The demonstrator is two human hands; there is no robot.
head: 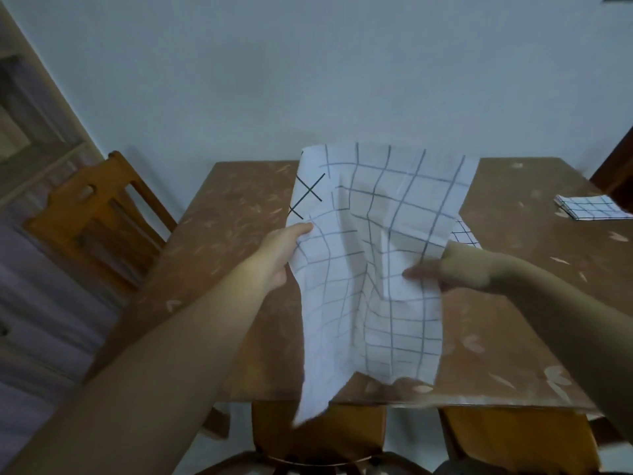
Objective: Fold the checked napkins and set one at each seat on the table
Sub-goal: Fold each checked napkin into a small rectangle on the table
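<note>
I hold a white napkin with a dark checked grid (370, 262) spread open in the air above the brown table (222, 234). My left hand (284, 248) grips its left edge. My right hand (455, 269) pinches its right side, thumb on the front of the cloth. The cloth is creased and hangs down past the table's near edge. A folded checked napkin (587, 206) lies flat at the table's far right. Another piece of checked cloth (466, 234) peeks out on the table behind the held napkin; most of it is hidden.
A wooden chair (99, 214) stands at the table's left side. Two wooden chairs (318, 430) (513, 437) are tucked in at the near edge below me. A pale wall runs behind the table. A dark chair back (616, 173) shows at far right.
</note>
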